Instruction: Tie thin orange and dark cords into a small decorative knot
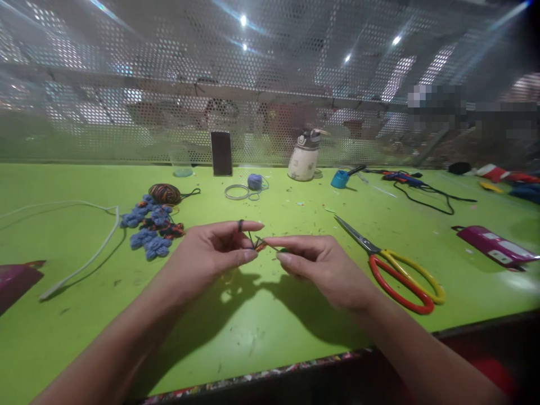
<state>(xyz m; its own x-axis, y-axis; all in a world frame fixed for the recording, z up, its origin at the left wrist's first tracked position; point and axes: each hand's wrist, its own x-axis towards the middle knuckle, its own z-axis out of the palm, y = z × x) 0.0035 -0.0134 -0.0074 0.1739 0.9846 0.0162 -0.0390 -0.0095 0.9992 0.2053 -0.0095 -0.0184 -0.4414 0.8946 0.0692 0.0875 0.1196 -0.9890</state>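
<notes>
My left hand (208, 247) is closed in a pinch on a small piece of dark and orange crochet work (260, 246), mostly hidden by the fingers. Dark yarn (241, 225) loops round its index finger and runs down to the piece. Between the thumb and index finger of my right hand (316, 256) is a thin crochet hook (270, 244), its tip at the work. Blue and dark-orange crochet flowers (154, 244) lie left of my left hand. Behind them sits a dark multicoloured yarn ball (164, 194). Large scissors (382, 251) with red and yellow handles rest to the right.
At the back stand a clear cup (182, 169), a phone (221, 153) and a white bottle (304, 160). Nearer are a blue yarn ball (255, 181), a ring (236, 192) and a blue pot (340, 179). A white cable (93, 261) crosses the left; a purple case (493, 246) lies right.
</notes>
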